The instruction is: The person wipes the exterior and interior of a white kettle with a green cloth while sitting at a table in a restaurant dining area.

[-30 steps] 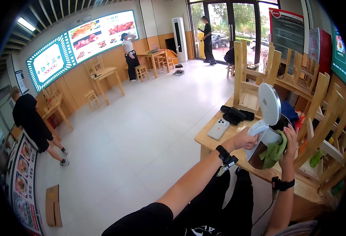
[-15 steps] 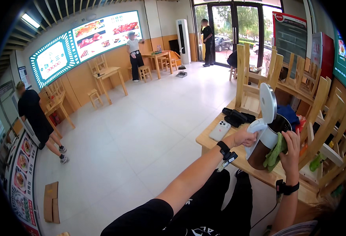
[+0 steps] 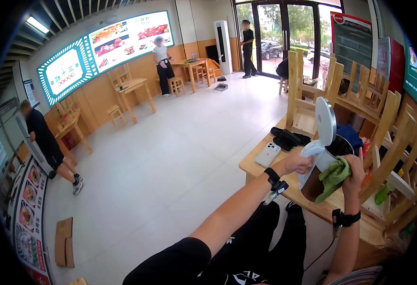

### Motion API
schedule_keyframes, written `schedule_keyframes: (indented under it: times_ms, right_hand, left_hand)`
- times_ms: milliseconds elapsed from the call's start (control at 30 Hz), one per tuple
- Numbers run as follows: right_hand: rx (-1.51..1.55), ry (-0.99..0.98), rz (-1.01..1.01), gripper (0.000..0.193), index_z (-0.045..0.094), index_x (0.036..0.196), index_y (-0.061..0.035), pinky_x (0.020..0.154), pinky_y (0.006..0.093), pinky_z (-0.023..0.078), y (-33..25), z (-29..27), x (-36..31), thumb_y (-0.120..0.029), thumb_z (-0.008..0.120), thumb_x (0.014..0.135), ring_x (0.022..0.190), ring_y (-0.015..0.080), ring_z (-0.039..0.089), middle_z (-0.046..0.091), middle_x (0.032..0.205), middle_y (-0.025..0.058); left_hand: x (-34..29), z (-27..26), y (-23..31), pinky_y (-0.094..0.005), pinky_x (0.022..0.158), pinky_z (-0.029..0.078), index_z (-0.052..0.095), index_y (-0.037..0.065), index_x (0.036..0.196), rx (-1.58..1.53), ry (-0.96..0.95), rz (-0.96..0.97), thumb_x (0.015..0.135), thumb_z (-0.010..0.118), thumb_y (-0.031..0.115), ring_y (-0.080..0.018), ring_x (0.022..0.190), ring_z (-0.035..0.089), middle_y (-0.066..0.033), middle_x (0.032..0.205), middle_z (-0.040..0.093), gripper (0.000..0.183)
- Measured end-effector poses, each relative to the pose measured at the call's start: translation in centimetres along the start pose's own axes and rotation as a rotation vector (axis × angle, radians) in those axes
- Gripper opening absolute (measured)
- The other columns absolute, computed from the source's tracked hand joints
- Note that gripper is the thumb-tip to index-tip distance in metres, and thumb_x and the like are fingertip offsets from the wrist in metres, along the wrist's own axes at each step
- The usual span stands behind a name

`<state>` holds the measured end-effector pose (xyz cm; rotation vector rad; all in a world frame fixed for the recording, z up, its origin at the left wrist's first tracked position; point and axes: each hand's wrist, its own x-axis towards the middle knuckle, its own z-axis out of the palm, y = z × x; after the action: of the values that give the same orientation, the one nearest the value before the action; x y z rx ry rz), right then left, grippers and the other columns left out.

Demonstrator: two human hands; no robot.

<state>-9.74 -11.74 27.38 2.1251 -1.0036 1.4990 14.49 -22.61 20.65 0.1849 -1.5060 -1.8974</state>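
Head view: bright eatery, pale glossy tile floor (image 3: pixel 170 156), wooden tables and chairs around, lit menu screens (image 3: pixel 106 45) on far wall. Near right, light wooden table (image 3: pixel 253 166) carrying white phone (image 3: pixel 268 155), black bundle (image 3: pixel 289 137). On same table, at its near edge: electric kettle (image 3: pixel 315 178), dark rounded body, white handle, white oval lid hinged upright. Left hand (image 3: pixel 296 164) clenched round handle. Right hand (image 3: pixel 353 173) gripping crumpled green cloth (image 3: pixel 332 176), pressed against kettle rim. Black bands on both wrists.
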Motion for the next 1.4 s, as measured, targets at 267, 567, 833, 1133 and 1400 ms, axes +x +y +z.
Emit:
schedule_keyframes:
  times_ms: [267, 567, 833, 1133, 1400]
  right_hand:
    - [-0.116, -0.123, 0.009, 0.076, 0.051, 0.144, -0.0037, 0.123, 0.0554, 0.024, 1.3, -0.2, -4.0, 0.015, 0.066, 0.072, 0.144, 0.0357, 0.043, 0.050, 0.150, 0.0163]
    - [0.040, 0.056, 0.297, 0.074, 0.043, 0.152, -0.0017, 0.122, 0.0431, 0.027, 0.2, 2.4, -4.5, 0.004, 0.063, 0.081, 0.147, 0.0324, 0.039, 0.041, 0.159, 0.0182]
    - [0.540, 0.262, 0.612, 0.057, 0.045, 0.149, 0.0009, 0.108, 0.0324, 0.040, -0.5, 5.2, -3.4, -0.006, 0.061, 0.094, 0.129, 0.0225, 0.052, 0.053, 0.144, 0.0136]
    - [0.550, 0.391, 0.709, 0.050, 0.046, 0.143, 0.0024, 0.104, 0.0366, 0.043, 11.0, 10.2, -10.3, -0.032, 0.051, 0.107, 0.123, 0.0226, 0.053, 0.054, 0.137, 0.0115]
    - [0.480, 0.289, 0.754, 0.046, 0.042, 0.145, 0.0015, 0.108, 0.0380, 0.042, 10.9, 12.1, -15.1, -0.026, 0.045, 0.108, 0.128, 0.0226, 0.051, 0.052, 0.140, 0.0122]
  left_hand:
    - [-0.2, 0.6, -0.1, -0.0256, 0.040, 0.028, 0.048, 0.006, 0.083, 0.004, 0.065, 0.003, 0.082, 0.061, -0.002, -0.0080, 0.040, 0.034, 0.0006, 0.054, 0.038, 0.015]
    - [-0.5, 3.5, -0.3, -0.0236, 0.039, 0.030, 0.050, 0.006, 0.080, 0.025, 0.208, -0.006, 0.081, 0.062, -0.001, -0.0070, 0.041, 0.037, -0.0006, 0.059, 0.045, 0.015]
    - [-0.5, 5.2, -2.0, -0.0243, 0.042, 0.033, 0.053, 0.007, 0.078, 0.140, 0.306, 0.056, 0.085, 0.065, 0.005, -0.0065, 0.045, 0.044, 0.0010, 0.060, 0.049, 0.014]
    - [0.6, 7.2, -3.2, -0.0252, 0.044, 0.036, 0.056, 0.006, 0.076, 0.239, 0.416, 0.160, 0.085, 0.067, 0.007, -0.0079, 0.047, 0.048, 0.0008, 0.059, 0.052, 0.015]
    - [0.8, 7.1, -3.1, -0.0257, 0.044, 0.036, 0.056, 0.006, 0.076, 0.219, 0.409, 0.134, 0.085, 0.067, 0.008, -0.0078, 0.047, 0.048, 0.0010, 0.059, 0.052, 0.014]
